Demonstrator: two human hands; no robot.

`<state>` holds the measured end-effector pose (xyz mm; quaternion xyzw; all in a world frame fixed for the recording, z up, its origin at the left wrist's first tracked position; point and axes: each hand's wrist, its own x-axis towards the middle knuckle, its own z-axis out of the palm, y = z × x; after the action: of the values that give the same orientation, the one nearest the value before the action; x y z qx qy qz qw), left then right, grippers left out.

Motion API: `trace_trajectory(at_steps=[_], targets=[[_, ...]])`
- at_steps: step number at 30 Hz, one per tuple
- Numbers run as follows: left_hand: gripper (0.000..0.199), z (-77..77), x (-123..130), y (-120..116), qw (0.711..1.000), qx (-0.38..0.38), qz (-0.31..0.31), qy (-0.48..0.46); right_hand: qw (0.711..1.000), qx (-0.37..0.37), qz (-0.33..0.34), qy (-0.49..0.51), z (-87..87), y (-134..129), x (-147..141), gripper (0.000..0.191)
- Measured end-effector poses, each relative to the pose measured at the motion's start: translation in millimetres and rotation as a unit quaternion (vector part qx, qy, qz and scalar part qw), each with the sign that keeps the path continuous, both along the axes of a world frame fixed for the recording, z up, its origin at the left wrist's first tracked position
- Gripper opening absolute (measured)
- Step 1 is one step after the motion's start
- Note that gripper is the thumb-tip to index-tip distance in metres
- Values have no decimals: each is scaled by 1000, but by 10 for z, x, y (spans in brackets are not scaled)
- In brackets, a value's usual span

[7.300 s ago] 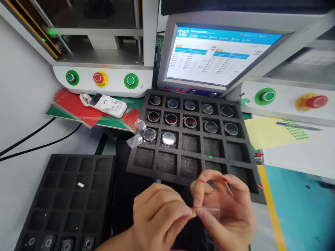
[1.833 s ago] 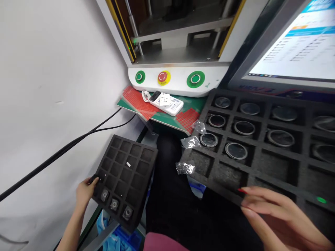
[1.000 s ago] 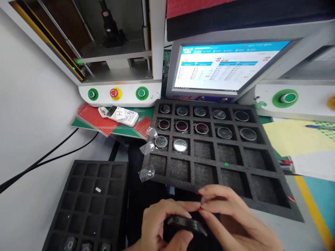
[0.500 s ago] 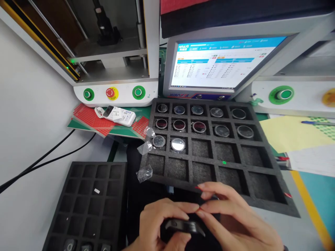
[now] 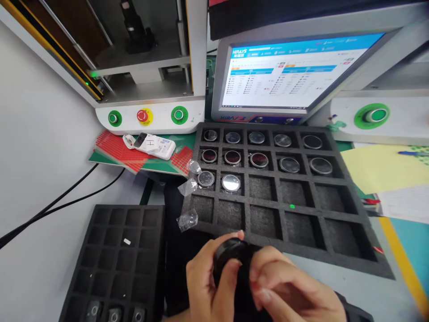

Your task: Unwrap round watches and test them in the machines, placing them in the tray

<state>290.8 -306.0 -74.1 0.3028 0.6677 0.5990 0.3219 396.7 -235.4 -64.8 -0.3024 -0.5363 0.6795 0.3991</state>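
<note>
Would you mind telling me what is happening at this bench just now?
The left hand holds a dark round piece, while the right hand works close beside it, fingertips pinched near something red. Beyond them, a foam tray has round pieces in its two far rows and two more in the next. The monitor is on.

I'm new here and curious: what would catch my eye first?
Probably the bright screen at upper right, then the red stop button on the white panel left of it. Below the screen, round glossy discs sit in a foam tray; nearest, the left hand grips a black piece.
</note>
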Motion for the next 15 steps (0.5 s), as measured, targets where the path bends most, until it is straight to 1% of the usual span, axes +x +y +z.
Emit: trace_trajectory(at_steps=[2,4,6,8,12,15], targets=[[29,-9,9,-3,999,15,-42,1,997,-69,5,27,-18,-26,-33,11],[36,-19,7,7,995,51,-82,25,994,-103,8,45,-29,-31,-46,11],[43,-28,4,23,988,90,-106,68,995,-94,3,40,-28,-14,-45,11],[46,-26,12,38,984,98,-115,93,997,-69,-6,24,-18,11,-41,10],[46,14,52,52,990,53,-100,87,999,-40,-21,-13,0,30,-36,11],[47,35,64,52,989,41,-116,84,998,-44,-27,-31,2,23,-35,12]])
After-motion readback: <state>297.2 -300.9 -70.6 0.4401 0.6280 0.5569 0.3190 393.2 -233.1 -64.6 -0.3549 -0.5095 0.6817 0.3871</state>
